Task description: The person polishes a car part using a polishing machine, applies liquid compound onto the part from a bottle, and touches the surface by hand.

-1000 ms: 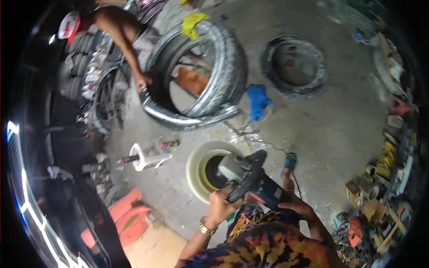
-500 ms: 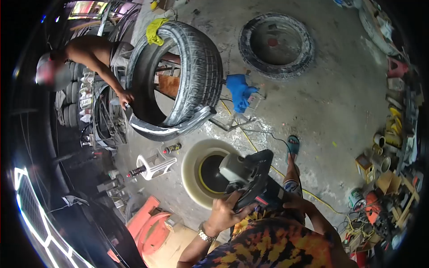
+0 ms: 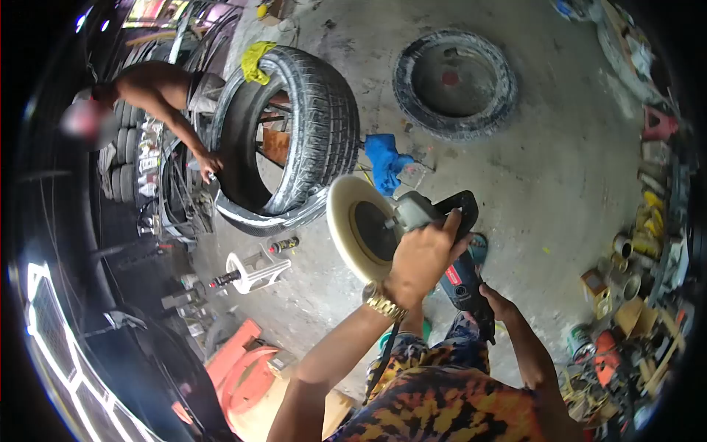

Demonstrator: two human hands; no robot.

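Note:
My left hand (image 3: 422, 267), with a gold watch (image 3: 384, 302) at the wrist, is wrapped round the front of a power polisher (image 3: 460, 280), by its black handle. My right hand (image 3: 499, 303) grips the rear of the dark body. The polisher's round pale pad (image 3: 346, 221) is tilted on edge, facing the upper left. Just beyond the pad stands a big tire (image 3: 320, 118) with a yellow cloth (image 3: 256, 62) on top. A blue cloth (image 3: 386, 162) lies near the tire.
Another person (image 3: 158, 96) at the upper left has a hand on the strip round the tire's lower edge. A second tire (image 3: 455, 130) lies flat on the floor. A white stool (image 3: 258, 272) with bottles is at left, a dark car (image 3: 147, 368) lower left, and clutter (image 3: 633, 317) along the right.
The polisher has been raised and turned, so its pad now stands more on edge and nearer the tire. My left hand has moved up and forward with it.

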